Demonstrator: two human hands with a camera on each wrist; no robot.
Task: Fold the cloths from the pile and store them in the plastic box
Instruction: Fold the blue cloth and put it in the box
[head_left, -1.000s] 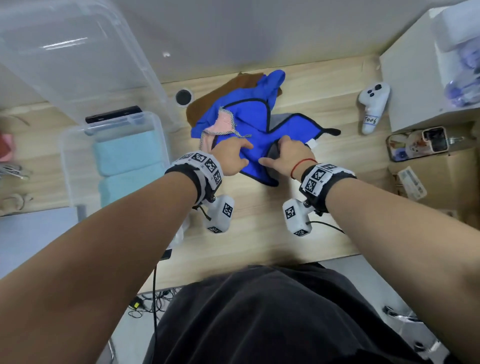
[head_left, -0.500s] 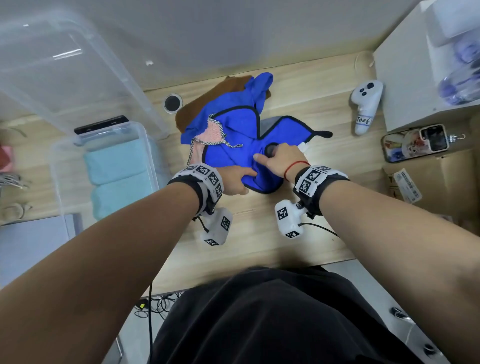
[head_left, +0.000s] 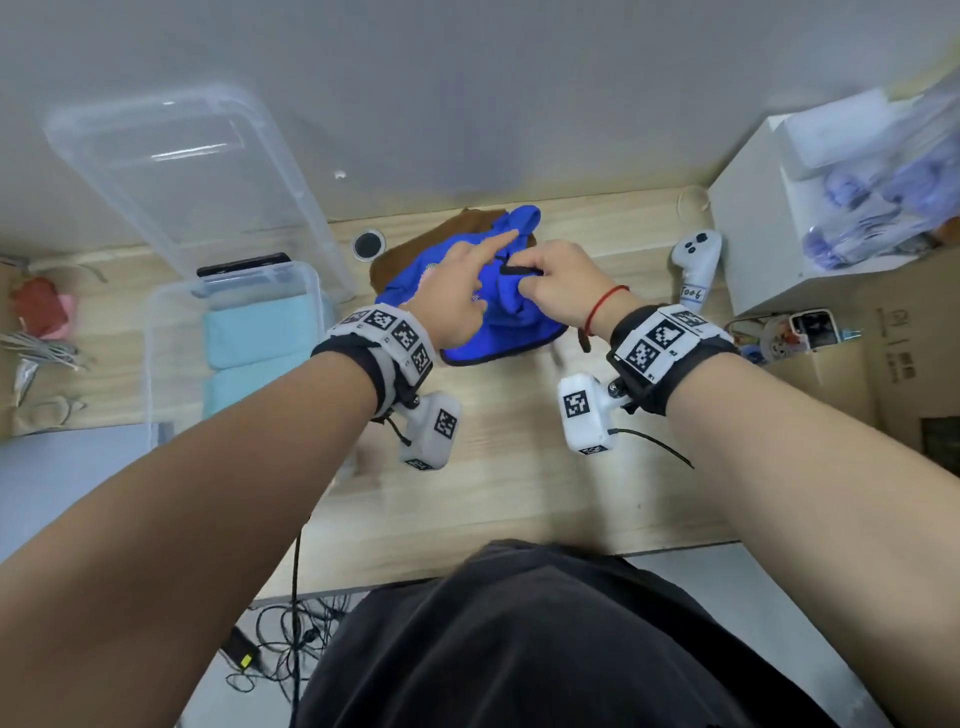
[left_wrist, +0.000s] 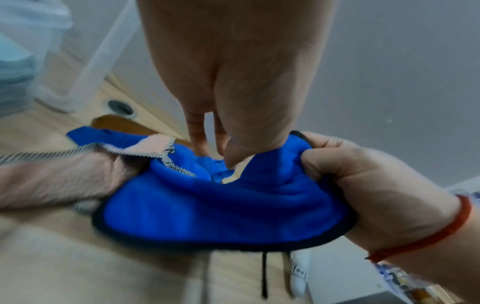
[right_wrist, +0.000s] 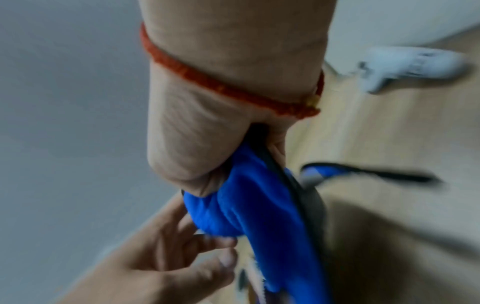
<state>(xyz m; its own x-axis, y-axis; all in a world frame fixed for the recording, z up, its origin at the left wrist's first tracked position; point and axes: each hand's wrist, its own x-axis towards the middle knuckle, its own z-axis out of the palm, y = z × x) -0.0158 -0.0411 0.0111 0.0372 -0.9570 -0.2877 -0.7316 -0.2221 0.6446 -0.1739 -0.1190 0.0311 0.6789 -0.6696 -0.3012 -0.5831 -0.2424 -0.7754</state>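
- Cloths are the job here, and from the left the plastic box (head_left: 156, 332) comes first: it stands open on the worktop (head_left: 493, 499) with two folded light-blue cloths (head_left: 254, 332) already lying side by side in it. Its clear lid (head_left: 171, 171) leans up behind, likely so the box can be loaded without a spare hand.
- Next comes the pile, with a brown cloth (head_left: 415, 249) at the bottom and a pink cloth (left_wrist: 64, 176) with a checked border trapped under the blue one.
- Over the pile, the left hand (head_left: 457, 296) has its forefinger stretched out and its thumb pressed into a fold of the blue cloth (head_left: 514, 332). Whether the remaining fingers grip any fabric I cannot tell. It seems to be hunting for an edge or corner.
- That cloth lies bunched on top of the pile, its black-trimmed lower edge drooping toward the person.
- To the right, the right hand (head_left: 561, 286) is clamped on a gathered wad of the blue cloth, probably to lift it free of the pink one for folding.
- Farther right, a white controller (head_left: 696, 260) lies on the worktop, well apart from the cloths.
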